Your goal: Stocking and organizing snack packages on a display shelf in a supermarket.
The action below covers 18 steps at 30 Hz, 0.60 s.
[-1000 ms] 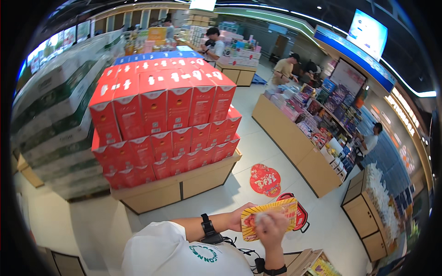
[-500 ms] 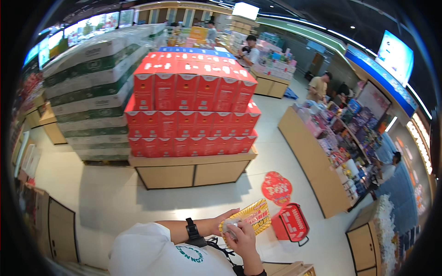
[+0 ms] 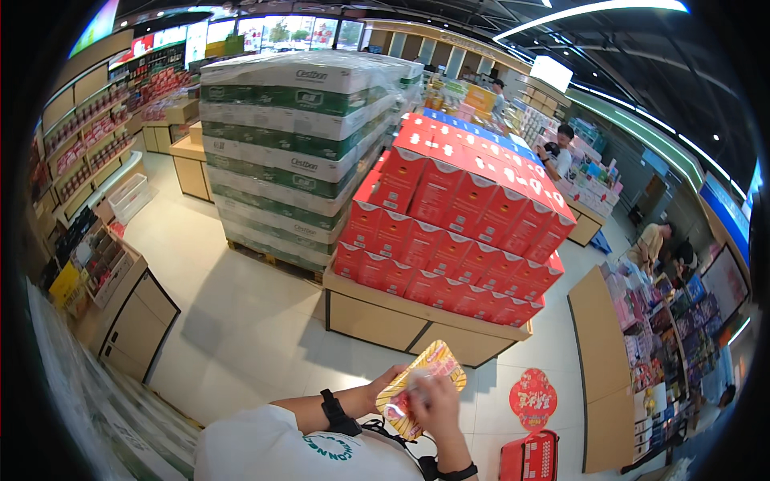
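A yellow printed card point(image 3: 446, 365) with rounded corners and pink markings is held tilted in front of my body. My left hand point(image 3: 383, 388) grips its left edge, most of the fingers hidden behind it. Over the card's face, my right hand point(image 3: 437, 407) is closed on a small greyish crumpled wad, its fingers pressed against the surface. Motion smears those fingertips, and the wad's kind cannot be made out.
Ahead stand stacked red boxes point(image 3: 449, 240) on a wooden plinth and a wrapped pallet of green-white cartons point(image 3: 281, 152). At right lie a red shopping basket point(image 3: 529, 458), a red floor sticker point(image 3: 533, 398) and a goods counter point(image 3: 597, 377). A low cabinet point(image 3: 136, 321) is on the left.
My view has swung left, so the boxes and basket sit further right. The card is turned more upright, and my right hand has shifted across its face.
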{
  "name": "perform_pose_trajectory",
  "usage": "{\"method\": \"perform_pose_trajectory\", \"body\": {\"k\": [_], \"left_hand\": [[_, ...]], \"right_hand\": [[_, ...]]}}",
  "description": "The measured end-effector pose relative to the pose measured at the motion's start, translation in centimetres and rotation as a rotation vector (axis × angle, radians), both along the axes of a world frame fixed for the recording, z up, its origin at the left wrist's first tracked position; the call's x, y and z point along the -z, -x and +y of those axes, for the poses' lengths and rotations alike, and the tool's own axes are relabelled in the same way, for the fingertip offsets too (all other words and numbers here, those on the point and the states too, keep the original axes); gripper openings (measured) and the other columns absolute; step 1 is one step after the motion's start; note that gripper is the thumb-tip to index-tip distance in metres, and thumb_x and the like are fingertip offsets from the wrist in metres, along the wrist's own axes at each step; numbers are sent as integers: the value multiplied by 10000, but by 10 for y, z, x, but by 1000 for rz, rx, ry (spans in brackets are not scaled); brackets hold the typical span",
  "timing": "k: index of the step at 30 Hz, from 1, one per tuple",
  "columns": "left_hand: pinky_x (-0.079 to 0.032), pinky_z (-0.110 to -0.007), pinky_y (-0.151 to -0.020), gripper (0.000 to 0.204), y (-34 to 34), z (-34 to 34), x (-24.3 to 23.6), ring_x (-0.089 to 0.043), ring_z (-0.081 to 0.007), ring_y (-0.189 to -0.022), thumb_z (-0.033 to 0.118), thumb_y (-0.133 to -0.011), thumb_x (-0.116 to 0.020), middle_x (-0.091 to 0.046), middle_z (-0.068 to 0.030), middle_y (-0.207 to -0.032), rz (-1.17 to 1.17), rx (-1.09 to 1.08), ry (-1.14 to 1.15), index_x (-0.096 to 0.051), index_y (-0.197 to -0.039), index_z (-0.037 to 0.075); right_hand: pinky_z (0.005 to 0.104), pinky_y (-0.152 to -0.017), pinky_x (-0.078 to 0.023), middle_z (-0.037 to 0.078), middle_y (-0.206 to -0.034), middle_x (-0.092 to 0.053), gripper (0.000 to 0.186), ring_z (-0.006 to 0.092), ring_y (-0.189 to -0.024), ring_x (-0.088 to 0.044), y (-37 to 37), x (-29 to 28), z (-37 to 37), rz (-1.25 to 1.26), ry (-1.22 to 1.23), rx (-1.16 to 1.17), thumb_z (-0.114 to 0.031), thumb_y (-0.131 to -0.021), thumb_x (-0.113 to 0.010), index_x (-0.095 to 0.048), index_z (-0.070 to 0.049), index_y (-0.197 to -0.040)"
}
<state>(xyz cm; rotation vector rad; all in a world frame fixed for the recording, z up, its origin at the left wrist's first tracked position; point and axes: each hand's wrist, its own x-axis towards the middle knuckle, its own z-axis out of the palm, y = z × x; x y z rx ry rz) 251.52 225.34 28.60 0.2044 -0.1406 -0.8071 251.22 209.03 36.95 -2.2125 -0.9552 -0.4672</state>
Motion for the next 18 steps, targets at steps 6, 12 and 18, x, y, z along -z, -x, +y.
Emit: {"method": "perform_pose_trajectory", "body": {"k": [6, 12, 18], "left_hand": [[-437, -431, -1000, 679, -16, 92, 6, -550, -273, -1149, 550, -906, -455, -514, -174, -1303, -14, -104, 32, -417, -1356, 43], [-474, -381, -945, 560, -15, 184, 19, -617, -240, -1036, 450, -912, -466, -613, -149, -1169, -92, -221, -76, -508, -1254, 8], [-488, -365, -937, 604, 26, 274, -29, -584, -229, -1085, 524, -916, -455, -572, -154, -1206, 53, -617, -22, -487, -1275, 40]], "right_hand": [[397, -684, -474, 133, -896, -568, 349, 317, -782, -571, -28, -17, 95, -59, 59, -322, -132, -644, -755, -659, -102, -978], [420, -831, -461, 164, -1124, -549, 306, 354, -978, -558, -87, -25, 190, -23, -179, -5, -106, -777, -676, -617, -68, -1075], [413, -819, -440, 102, -1123, -613, 380, 305, -969, -569, -51, -12, 304, -196, 33, -474, -128, -706, -707, -653, -133, -1082]]}}
